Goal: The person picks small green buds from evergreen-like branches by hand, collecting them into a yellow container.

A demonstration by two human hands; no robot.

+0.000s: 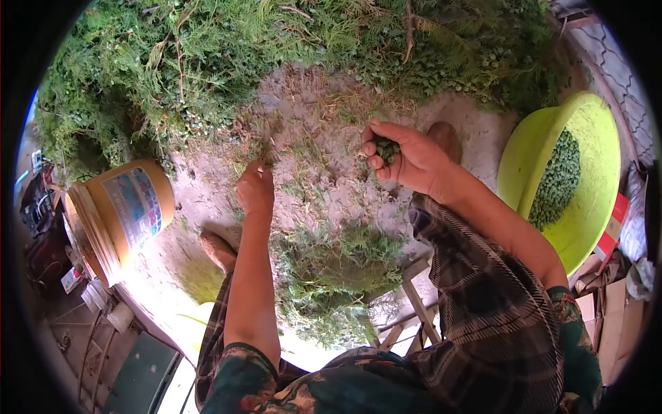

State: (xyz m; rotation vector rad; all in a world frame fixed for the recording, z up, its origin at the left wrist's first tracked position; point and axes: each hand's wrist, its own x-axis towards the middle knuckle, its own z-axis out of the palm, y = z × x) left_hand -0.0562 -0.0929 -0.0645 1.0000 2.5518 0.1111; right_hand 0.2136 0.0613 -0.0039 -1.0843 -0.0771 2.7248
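Observation:
My right hand (414, 160) is curled, palm up, around a small cluster of green cones (387, 150). My left hand (255, 189) is closed in a pinch above the littered floor; whatever its fingertips hold is too small to make out. To the right, a tilted lime-green basin (514, 155) has a heap of similar green cones (557, 181) inside. Leafy evergreen branches (331, 41) are piled beyond both hands. Loose sprigs (338, 265) lie nearer my body, between my legs.
A yellowish bucket (164, 190) with a label leans at the left. Bits of foliage cover the floor (296, 103) between the hands. Wooden stool-like bars (417, 297) stand near my knee. Cardboard (617, 324) lies at the right edge.

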